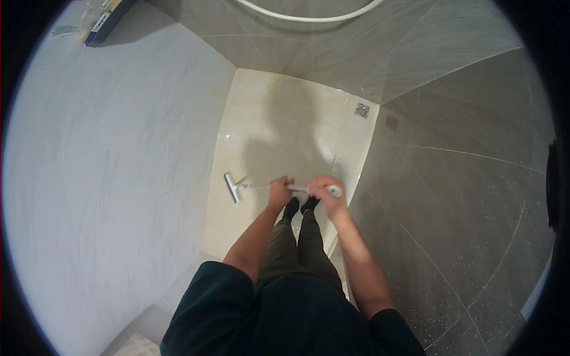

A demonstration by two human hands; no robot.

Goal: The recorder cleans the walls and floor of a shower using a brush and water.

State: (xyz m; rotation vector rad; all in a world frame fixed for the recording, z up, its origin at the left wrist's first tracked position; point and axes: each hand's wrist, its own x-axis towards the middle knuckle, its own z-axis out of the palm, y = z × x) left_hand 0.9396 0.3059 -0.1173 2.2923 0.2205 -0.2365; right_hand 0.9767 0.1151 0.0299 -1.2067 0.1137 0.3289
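Both of my hands are on the pale pole (298,188) of a long-handled squeegee, which runs roughly left to right in front of my legs. My left hand (280,192) is closed around its middle stretch. Close to the white rounded end (335,191), my right hand (328,196) grips the pole and looks slightly blurred. At the far left is the squeegee's silver T-shaped head (232,188), over the cream shower floor (249,102); whether it touches the floor is hard to tell. My feet in dark socks (291,207) stand just below the hands.
Grey tiled walls (445,178) and a pale tiled wall (133,133) enclose the floor. A square metal drain (362,110) lies in the far right corner. Wet patches (329,156) shine nearby. A white shower hose (307,18) loops above. Labelled containers (100,22) sit upper left.
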